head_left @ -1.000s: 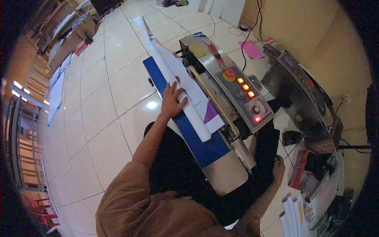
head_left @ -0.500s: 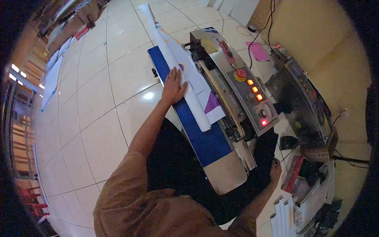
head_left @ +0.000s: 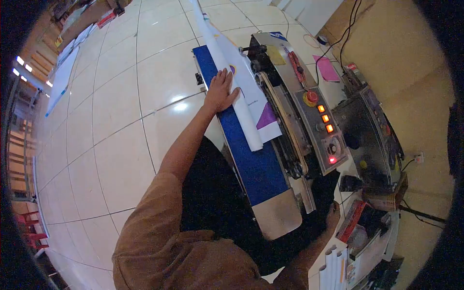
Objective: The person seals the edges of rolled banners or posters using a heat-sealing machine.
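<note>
My left hand (head_left: 222, 93) lies on a white rolled sheet (head_left: 246, 124), fingers stretched out across it. The roll rests lengthwise on the blue conveyor belt (head_left: 241, 150) of a band sealing machine (head_left: 309, 104). Its loose printed edge (head_left: 253, 104), with a purple corner, reaches toward the sealing bands (head_left: 282, 125). Several orange switches and a red light glow on the control panel beside a red stop button (head_left: 311, 97). Down by my right knee is my right hand (head_left: 332, 216), apart from the machine; its fingers are mostly hidden.
To the right, a second dark machine (head_left: 369, 140) stands near the wall. A box of odds and ends (head_left: 362, 229) and several white rolls (head_left: 332, 266) are close by my right arm. A pink sheet (head_left: 326, 68) and cables (head_left: 338, 36) lie beyond. Pale tiles (head_left: 116, 140) cover the floor.
The roll and its printed edge have slid along the belt away from me, with my left hand on top. My view has shifted slightly. My right hand stays by my knee.
</note>
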Demonstrator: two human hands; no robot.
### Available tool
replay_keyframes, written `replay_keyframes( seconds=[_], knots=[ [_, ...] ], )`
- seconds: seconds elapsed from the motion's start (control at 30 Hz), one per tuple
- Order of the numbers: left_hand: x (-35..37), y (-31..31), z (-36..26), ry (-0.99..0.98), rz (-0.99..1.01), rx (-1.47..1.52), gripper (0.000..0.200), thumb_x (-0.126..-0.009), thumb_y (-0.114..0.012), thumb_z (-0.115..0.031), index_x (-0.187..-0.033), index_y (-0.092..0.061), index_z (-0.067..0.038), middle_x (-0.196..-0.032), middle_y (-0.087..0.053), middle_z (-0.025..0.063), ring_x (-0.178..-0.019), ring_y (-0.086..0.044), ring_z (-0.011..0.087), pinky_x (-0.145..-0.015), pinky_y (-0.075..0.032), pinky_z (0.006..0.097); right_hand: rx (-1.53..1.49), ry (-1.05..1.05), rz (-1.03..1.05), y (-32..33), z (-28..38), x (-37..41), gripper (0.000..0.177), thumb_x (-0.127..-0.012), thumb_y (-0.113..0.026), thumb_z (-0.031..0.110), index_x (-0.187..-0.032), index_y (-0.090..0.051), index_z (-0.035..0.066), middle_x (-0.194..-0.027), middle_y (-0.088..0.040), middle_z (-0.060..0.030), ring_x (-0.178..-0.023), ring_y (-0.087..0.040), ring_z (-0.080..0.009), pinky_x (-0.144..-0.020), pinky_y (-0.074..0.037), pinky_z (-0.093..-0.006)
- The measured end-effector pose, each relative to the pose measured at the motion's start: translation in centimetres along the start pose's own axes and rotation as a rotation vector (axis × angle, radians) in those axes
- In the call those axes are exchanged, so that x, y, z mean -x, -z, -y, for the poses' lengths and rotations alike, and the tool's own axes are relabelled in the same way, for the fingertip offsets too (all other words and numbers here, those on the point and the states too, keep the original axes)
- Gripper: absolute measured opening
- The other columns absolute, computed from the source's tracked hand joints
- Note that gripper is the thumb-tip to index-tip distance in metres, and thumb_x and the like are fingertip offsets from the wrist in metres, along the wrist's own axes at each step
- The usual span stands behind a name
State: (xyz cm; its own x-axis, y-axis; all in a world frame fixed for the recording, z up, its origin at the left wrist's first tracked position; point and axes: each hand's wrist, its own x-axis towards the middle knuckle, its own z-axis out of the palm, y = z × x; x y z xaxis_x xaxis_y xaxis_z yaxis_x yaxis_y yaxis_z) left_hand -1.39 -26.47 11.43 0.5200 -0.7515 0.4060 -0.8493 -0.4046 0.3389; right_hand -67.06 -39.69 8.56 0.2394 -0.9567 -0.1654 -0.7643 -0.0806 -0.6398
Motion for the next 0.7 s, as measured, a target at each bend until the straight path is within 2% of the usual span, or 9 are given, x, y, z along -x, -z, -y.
replay_keyframes(
  seconds=[0.13,0.37,0.47,0.53,0.7],
  knots=[
    [-0.7,0.2,0.5,0.009,0.006,-0.008,0.070,-0.091,-0.051,-0.044,-0.139,-0.037,0.005,-0.147,-0.029,0.0295,-0.136,-0.029,0.0451,-0.114,-0.022,0.0484,0.060,-0.090,-0.016,0.2,2.7,0.6,0.032,-0.098,-0.048,0.025,-0.123,-0.056,0.005,-0.115,-0.063,-0.0172,-0.108,-0.060,-0.0309,-0.092,-0.045,-0.0370],
    [-1.8,-0.3,2.1,-0.016,-0.039,-0.015,0.068,-0.090,-0.053,-0.044,-0.137,-0.040,0.004,-0.145,-0.035,0.0265,-0.135,-0.032,0.0431,-0.112,-0.025,0.0475,0.105,-0.070,0.008,0.3,0.8,0.1,0.033,-0.099,-0.047,0.026,-0.123,-0.055,0.006,-0.117,-0.062,-0.0172,-0.109,-0.059,-0.0302,-0.093,-0.044,-0.0371],
    [-2.5,-0.6,2.9,-0.025,-0.052,-0.027,0.068,-0.090,-0.054,-0.045,-0.137,-0.041,0.003,-0.145,-0.035,0.0263,-0.135,-0.033,0.0425,-0.112,-0.025,0.0475,0.169,-0.017,0.017,0.2,0.3,0.0,0.035,-0.100,-0.044,0.029,-0.125,-0.053,0.007,-0.120,-0.060,-0.0188,-0.113,-0.058,-0.0332,-0.094,-0.044,-0.0393],
    [-3.0,-1.1,3.6,-0.029,-0.043,-0.034,0.069,-0.089,-0.055,-0.045,-0.137,-0.042,0.002,-0.145,-0.035,0.0265,-0.135,-0.033,0.0425,-0.112,-0.025,0.0477,0.217,-0.123,0.056,0.1,-0.6,-0.2,0.040,-0.101,-0.039,0.035,-0.128,-0.051,0.008,-0.123,-0.058,-0.0211,-0.115,-0.055,-0.0367,-0.096,-0.042,-0.0420],
    [-4.1,-0.9,4.5,-0.007,0.005,-0.005,0.072,-0.088,-0.052,-0.047,-0.138,-0.039,0.003,-0.145,-0.035,0.0264,-0.136,-0.031,0.0433,-0.113,-0.023,0.0489,0.234,-0.191,0.098,0.1,0.5,0.2,0.046,-0.101,-0.032,0.042,-0.130,-0.049,0.010,-0.125,-0.057,-0.0212,-0.117,-0.052,-0.0408,-0.098,-0.041,-0.0455]
  ],
)
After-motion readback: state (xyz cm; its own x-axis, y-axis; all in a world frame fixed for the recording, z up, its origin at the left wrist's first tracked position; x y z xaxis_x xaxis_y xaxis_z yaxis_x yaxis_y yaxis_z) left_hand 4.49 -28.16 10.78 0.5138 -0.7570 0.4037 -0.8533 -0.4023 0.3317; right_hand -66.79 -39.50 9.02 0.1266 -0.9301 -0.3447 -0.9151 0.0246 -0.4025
